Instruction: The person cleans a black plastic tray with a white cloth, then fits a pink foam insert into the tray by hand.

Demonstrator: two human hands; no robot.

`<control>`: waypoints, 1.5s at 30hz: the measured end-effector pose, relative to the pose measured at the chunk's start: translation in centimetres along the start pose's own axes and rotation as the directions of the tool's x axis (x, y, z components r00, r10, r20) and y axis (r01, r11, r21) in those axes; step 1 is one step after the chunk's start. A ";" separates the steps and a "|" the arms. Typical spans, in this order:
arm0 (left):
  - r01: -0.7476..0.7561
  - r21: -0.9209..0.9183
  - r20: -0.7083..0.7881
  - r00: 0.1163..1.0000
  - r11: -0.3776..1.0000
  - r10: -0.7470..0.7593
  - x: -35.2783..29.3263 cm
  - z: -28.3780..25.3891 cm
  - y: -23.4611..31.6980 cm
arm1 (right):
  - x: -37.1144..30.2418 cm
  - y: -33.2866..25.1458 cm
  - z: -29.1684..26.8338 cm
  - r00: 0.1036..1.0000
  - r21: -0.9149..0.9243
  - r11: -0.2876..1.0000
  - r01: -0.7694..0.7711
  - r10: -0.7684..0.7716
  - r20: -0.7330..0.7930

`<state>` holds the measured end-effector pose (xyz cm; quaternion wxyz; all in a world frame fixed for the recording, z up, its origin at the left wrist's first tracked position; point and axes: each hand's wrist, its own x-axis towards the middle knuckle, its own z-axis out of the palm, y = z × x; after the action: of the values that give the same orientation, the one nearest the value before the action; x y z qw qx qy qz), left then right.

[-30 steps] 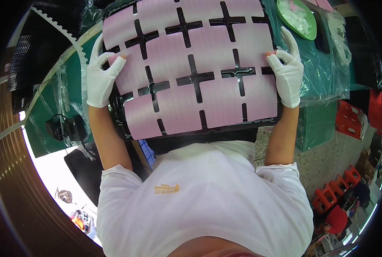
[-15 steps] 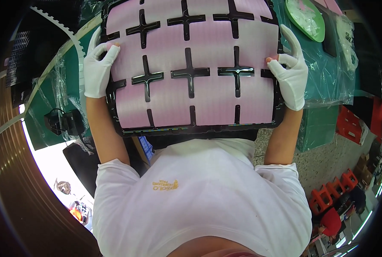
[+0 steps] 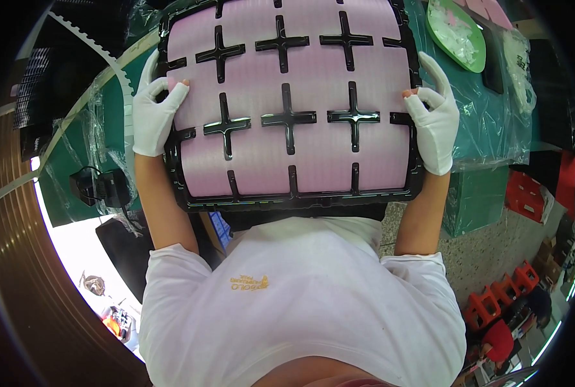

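A large black plastic frame (image 3: pixel 294 200) with rows of glossy cross-shaped ribs lies in front of my body. Smooth pink sheet material (image 3: pixel 321 143) fills the spaces between the ribs and bulges slightly. My left hand (image 3: pixel 153 119), in a white glove with bare fingertips, is closed on the frame's left side, thumb and forefinger near the pink surface. On the opposite side my right hand (image 3: pixel 434 129), gloved the same way, grips the right edge. Some fingers of both hands are hidden behind the frame's sides. The far edge is cut off by the picture.
Beyond the right hand, a green dish (image 3: pixel 456 35) of whitish scraps stands on the green table, with clear plastic film (image 3: pixel 494 132) near it. A black adapter-like block (image 3: pixel 110 187) with a cable lies at left. Red stools (image 3: pixel 484 306) and a person in red are at lower right.
The frame and both hands have moved slightly toward me, so a little more of its far part shows. Both hands keep their hold on the sides.
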<state>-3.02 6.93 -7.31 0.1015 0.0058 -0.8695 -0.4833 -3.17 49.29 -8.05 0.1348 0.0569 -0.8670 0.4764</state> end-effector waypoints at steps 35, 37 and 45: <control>0.015 0.013 -0.023 1.000 1.000 -0.014 0.0 -0.6 -0.7 | 0.9 -0.9 0.2 0.986 -0.271 0.949 0.162 -0.167 0.006; -0.031 0.117 -0.005 0.999 0.993 0.032 0.1 -1.0 -1.6 | 1.0 -0.9 0.2 0.989 -0.250 0.958 0.143 -0.145 0.010; 0.112 0.040 0.007 0.994 0.993 -0.112 0.2 -0.9 -0.8 | 1.0 -0.6 0.3 0.989 -0.230 0.962 0.147 -0.150 0.006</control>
<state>-3.15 5.75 -7.50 0.0702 0.0545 -0.8777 -0.4710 -4.05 48.71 -7.38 0.1808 0.1030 -0.9087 0.3618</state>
